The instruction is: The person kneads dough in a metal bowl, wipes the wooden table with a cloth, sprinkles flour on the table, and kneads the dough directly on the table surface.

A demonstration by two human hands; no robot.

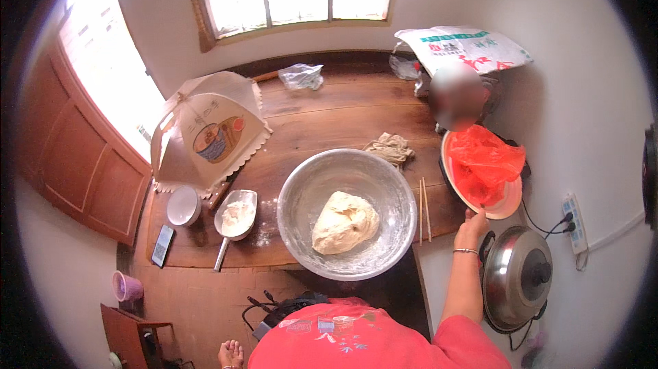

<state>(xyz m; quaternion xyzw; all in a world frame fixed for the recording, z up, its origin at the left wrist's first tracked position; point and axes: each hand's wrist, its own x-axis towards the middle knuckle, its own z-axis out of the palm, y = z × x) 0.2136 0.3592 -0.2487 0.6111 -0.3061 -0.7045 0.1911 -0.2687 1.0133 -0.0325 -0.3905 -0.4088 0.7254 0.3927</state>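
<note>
My right hand (472, 226), with a bracelet at the wrist, grips the near rim of a pale shallow basin (506, 209), thumb on top. A crumpled red plastic bag (480, 160) lies in this basin. My left hand (231, 354) hangs low at the bottom edge, empty, its fingers loosely curled. Before me a large metal mixing bowl (303, 204) stands at the table's front edge. A lump of dough (344, 224) rests in it, with flour smears on the inner wall. Two wooden chopsticks (424, 209) lie right of the bowl.
On the wooden table (318, 127) are a metal scoop of flour (236, 217), a white bowl (183, 206), a phone (163, 246), a mesh food cover (211, 132) and a crumpled cloth (390, 149). A lidded electric pan (516, 279) stands at right, near a power strip (574, 225).
</note>
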